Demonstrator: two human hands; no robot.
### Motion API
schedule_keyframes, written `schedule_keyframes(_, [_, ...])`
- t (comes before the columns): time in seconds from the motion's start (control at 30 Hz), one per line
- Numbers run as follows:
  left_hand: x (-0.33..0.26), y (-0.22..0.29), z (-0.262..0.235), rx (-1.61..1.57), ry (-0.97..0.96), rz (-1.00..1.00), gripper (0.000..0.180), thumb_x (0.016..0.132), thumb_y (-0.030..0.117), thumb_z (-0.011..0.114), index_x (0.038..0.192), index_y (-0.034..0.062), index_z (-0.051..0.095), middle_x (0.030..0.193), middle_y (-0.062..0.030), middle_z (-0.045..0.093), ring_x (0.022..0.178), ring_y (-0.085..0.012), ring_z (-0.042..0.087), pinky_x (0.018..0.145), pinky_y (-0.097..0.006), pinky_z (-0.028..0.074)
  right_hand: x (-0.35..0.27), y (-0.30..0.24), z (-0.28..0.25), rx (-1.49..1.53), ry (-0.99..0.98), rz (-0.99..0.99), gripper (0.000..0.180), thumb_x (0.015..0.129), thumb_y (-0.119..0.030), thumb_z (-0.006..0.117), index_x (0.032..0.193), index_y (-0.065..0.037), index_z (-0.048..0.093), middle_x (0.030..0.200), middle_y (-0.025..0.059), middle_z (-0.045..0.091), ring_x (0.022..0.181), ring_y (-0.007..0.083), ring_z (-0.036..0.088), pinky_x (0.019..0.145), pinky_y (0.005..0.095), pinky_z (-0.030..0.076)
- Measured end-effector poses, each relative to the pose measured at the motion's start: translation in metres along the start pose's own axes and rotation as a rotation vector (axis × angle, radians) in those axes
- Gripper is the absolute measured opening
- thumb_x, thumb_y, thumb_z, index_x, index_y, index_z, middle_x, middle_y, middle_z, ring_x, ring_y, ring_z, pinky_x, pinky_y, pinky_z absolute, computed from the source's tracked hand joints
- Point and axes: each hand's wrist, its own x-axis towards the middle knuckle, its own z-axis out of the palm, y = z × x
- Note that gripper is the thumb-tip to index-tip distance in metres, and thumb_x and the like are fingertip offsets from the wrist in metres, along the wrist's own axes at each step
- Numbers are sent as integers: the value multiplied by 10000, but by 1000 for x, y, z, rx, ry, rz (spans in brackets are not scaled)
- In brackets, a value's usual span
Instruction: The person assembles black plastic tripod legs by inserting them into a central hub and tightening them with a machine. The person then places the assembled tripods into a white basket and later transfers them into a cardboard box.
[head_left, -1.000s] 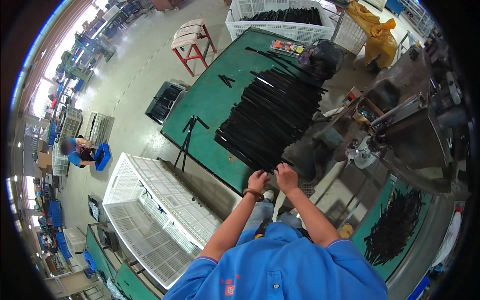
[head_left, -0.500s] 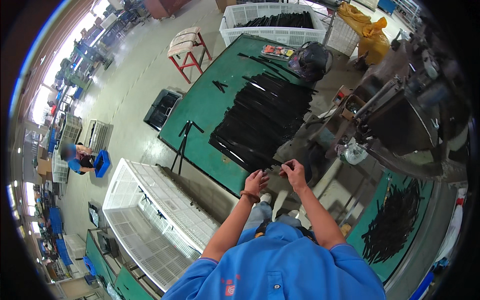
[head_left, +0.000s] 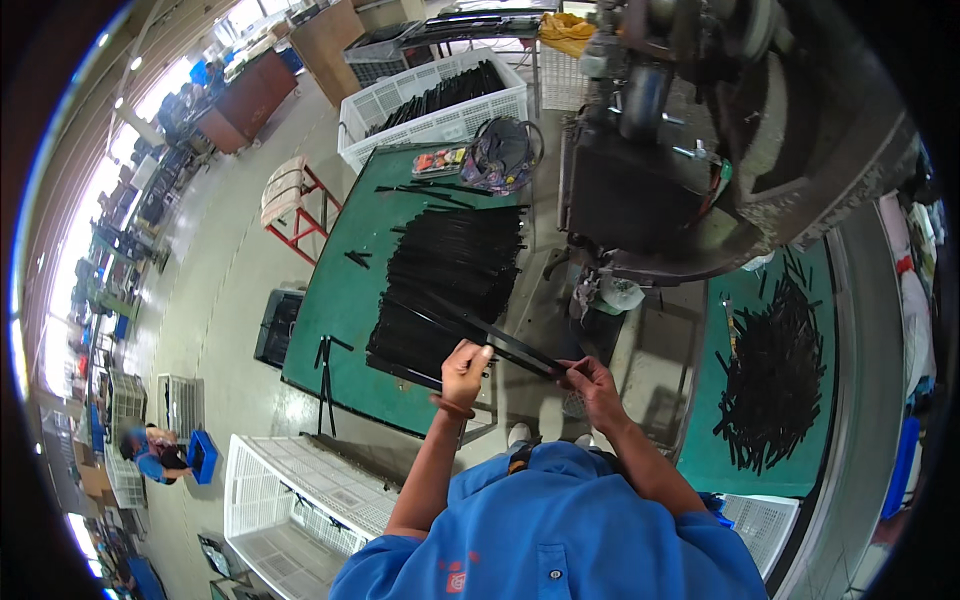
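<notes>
Several long, thin black strips (head_left: 524, 358) stretch between my two hands, just off the near right edge of the green table. My right hand (head_left: 592, 390) is closed in a pinch around their right ends. My left hand (head_left: 463, 373) is closed, thumb up, at the strips' left part; its fingertips are partly hidden. The strips slant up leftwards over a broad pile of similar black strips (head_left: 450, 265), laid side by side on the green table (head_left: 315, 300). A brown band circles my left wrist.
A large dark machine (head_left: 660, 190) stands at the right. Another green table (head_left: 710, 400) holds loose black pieces (head_left: 770, 375). White crates stand beyond the table (head_left: 440, 125) and at lower left (head_left: 250, 490). A red-legged stool (head_left: 295, 205) and a distant person (head_left: 160, 455) are leftward.
My view has turned toward the right, bringing the machine nearer the middle. Both hands were close together at the pile's near edge; now they are farther apart with black strips between them.
</notes>
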Motion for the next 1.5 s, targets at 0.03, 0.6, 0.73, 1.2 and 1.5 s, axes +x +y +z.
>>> schedule_keyframes(0.03, [-2,8,-1,-248,-2,-227,252,925,123,582,689,46,538,629,46,440,555,-45,365,505,-224,295,-3,-11,-1,-21,8,16,51,947,-90,511,972,-60,543,1127,108,628,902,134,616,859,291,487])
schedule_keyframes(0.6, [-13,88,-79,-122,245,-16,117,897,1,560,1006,40,546,787,-55,631,651,-95,624,570,-212,486,25,-18,67,332,-282,109,113,924,-85,573,1024,-59,527,1036,169,579,886,196,583,728,266,494])
schedule_keyframes(0.73, [-15,60,-72,5,160,14,223,887,27,494,1087,56,588,982,-65,625,873,-144,646,716,-264,518,13,-18,78,261,-300,131,113,926,-70,551,1036,-61,526,1034,175,596,877,215,609,732,274,512])
schedule_keyframes(1.2, [24,49,16,-555,205,-277,464,843,-53,451,1284,85,399,1174,-113,513,718,-206,656,601,-313,558,-19,-21,35,-699,-418,-152,146,855,-61,619,977,12,584,905,139,648,794,179,632,705,318,521])
schedule_keyframes(1.5, [-24,49,88,-1002,-252,-571,715,917,38,478,1470,167,44,1370,-210,434,852,-207,671,580,-274,570,133,-96,-140,-1527,360,-599,316,835,-211,545,1108,-63,607,1120,202,602,1043,389,548,839,460,453])
